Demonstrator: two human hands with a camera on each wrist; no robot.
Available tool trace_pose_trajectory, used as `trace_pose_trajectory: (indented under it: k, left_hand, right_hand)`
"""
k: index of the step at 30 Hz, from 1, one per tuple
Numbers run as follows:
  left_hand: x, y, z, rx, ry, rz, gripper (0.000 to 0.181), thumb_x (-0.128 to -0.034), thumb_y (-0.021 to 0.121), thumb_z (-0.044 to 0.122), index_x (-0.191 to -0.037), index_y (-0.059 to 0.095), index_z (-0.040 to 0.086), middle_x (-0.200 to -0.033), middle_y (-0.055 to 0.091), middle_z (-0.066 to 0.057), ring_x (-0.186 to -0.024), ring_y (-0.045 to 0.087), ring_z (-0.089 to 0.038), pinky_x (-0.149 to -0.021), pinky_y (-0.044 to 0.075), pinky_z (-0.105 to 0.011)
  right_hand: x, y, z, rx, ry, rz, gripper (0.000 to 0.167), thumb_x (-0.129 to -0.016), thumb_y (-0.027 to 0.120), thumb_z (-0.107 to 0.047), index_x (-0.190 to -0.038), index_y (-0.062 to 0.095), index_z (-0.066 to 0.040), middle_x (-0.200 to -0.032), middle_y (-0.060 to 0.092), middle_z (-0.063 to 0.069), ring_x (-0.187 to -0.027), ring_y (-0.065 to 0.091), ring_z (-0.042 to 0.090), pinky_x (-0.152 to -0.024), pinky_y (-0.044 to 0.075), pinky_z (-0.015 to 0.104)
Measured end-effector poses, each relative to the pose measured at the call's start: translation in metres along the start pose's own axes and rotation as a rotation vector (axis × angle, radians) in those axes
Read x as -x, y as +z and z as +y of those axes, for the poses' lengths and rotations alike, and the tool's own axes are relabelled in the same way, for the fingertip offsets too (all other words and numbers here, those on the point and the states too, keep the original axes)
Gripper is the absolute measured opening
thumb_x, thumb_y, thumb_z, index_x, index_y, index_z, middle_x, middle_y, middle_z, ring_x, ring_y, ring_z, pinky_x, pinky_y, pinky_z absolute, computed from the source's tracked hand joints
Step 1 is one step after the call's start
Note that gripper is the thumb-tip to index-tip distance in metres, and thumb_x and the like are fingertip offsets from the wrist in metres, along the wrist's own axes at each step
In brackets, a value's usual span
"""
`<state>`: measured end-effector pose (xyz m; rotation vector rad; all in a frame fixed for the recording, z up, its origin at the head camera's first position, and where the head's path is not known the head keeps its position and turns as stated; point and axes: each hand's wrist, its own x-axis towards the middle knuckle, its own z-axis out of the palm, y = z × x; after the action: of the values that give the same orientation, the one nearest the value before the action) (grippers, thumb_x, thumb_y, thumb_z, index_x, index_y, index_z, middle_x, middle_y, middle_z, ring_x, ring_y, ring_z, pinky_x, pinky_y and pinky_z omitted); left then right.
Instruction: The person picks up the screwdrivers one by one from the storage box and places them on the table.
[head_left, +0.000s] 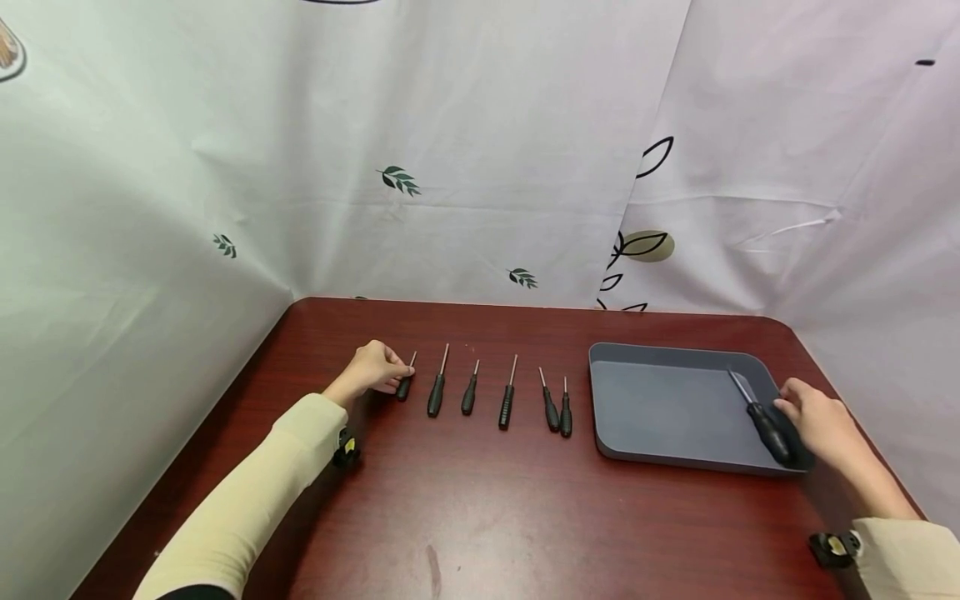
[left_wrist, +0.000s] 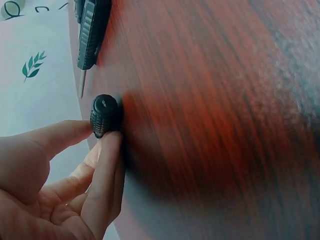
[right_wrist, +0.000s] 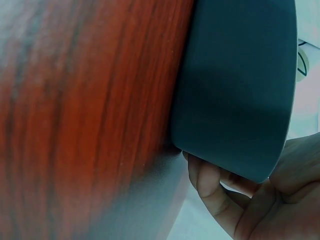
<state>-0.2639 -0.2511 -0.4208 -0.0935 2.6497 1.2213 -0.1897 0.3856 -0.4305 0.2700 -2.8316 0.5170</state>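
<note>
My left hand [head_left: 377, 367] pinches a small screwdriver [head_left: 403, 388] with a black handle between thumb and fingers, at the left end of a row on the table. In the left wrist view, the butt of its ribbed handle [left_wrist: 105, 111] faces the camera. At the right, my right hand [head_left: 819, 421] grips the right wall of a shallow grey tray [head_left: 675, 462]. The right wrist view shows fingers [right_wrist: 207, 180] curled against the outside of the tray wall, the thumb side over the rim. Inside the tray lies a larger screwdriver [head_left: 768, 433] with a black handle.
Several more black-handled screwdrivers lie between the hands, among them one [head_left: 436, 395] beside my left hand, one [head_left: 506, 407] mid-row and a close pair whose right one [head_left: 566, 419] is near the tray. A white patterned cloth [head_left: 465, 167] hangs around the reddish-brown table [head_left: 480, 517].
</note>
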Motion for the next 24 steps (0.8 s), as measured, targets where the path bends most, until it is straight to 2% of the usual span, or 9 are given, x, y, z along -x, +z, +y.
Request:
trace_pose_trajectory:
  k: [8,15,24]
  left_hand:
    - [0.000,-0.001,0.002,-0.014,-0.002,-0.005,0.019,-0.0908,0.075,0.014,-0.086,0.072,-0.005,-0.081,0.070,-0.015,-0.066,0.069,-0.016,-0.061,0.063,-0.032]
    - [0.002,-0.003,0.005,-0.025,-0.003,-0.040,0.018,-0.0916,0.074,0.013,-0.089,0.072,-0.005,-0.081,0.071,-0.014,-0.068,0.070,-0.017,-0.063,0.064,-0.032]
    - [0.005,-0.006,0.011,-0.030,-0.030,-0.060,0.021,-0.0946,0.070,0.012,-0.094,0.070,-0.009,-0.080,0.069,-0.015,-0.065,0.071,-0.019,-0.064,0.064,-0.032]
  right_hand:
    - [0.000,0.000,0.000,-0.005,0.001,-0.004,0.012,-0.090,0.065,0.009,-0.089,0.053,0.010,-0.067,0.056,0.018,-0.055,0.047,0.028,-0.046,0.039,0.040]
    - [0.000,0.001,0.001,-0.002,0.005,-0.003,0.012,-0.090,0.065,0.008,-0.089,0.053,0.009,-0.066,0.056,0.017,-0.055,0.047,0.028,-0.046,0.038,0.040]
    - [0.001,0.001,0.001,-0.002,0.010,0.000,0.013,-0.090,0.065,0.007,-0.089,0.052,0.008,-0.064,0.055,0.012,-0.055,0.046,0.027,-0.046,0.036,0.038]
